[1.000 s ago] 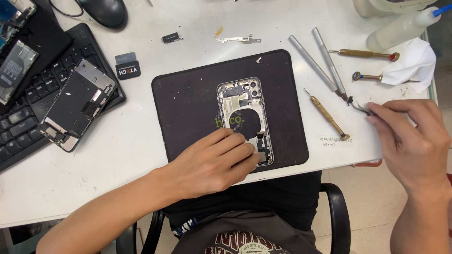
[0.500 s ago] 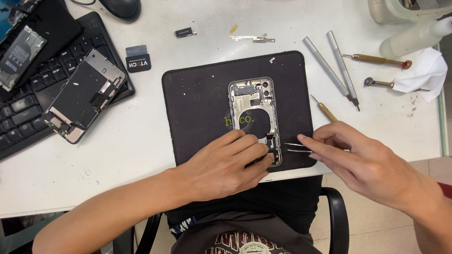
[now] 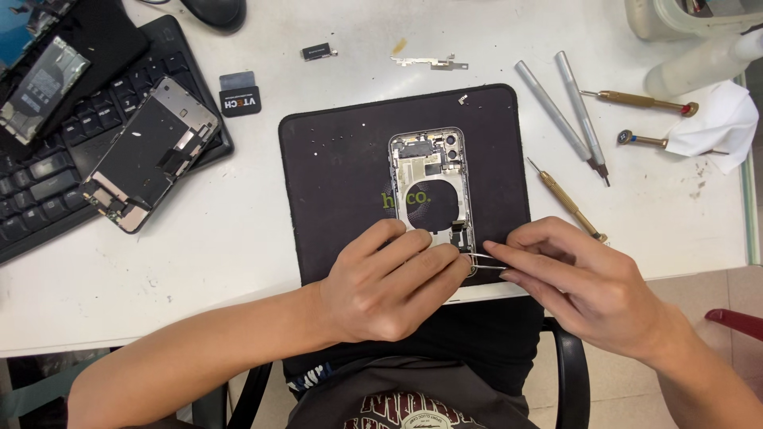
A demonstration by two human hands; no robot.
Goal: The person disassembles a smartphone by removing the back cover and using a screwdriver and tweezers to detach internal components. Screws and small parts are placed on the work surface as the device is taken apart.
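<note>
Left hand (image 3: 389, 278) presses flat on the near end of the phone shell (image 3: 431, 187); right hand (image 3: 584, 282) pinches tweezers (image 3: 486, 264) just beside it. Shell's long axis runs away from both hands, and the tweezer tips point left at its lower right edge, touching the left fingertips.

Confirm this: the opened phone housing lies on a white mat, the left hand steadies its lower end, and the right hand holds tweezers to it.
Wrong on one point: in the head view the mat is black, not white. The phone housing lies on it, the left hand steadies its lower end, and the right hand holds tweezers to it.
</note>
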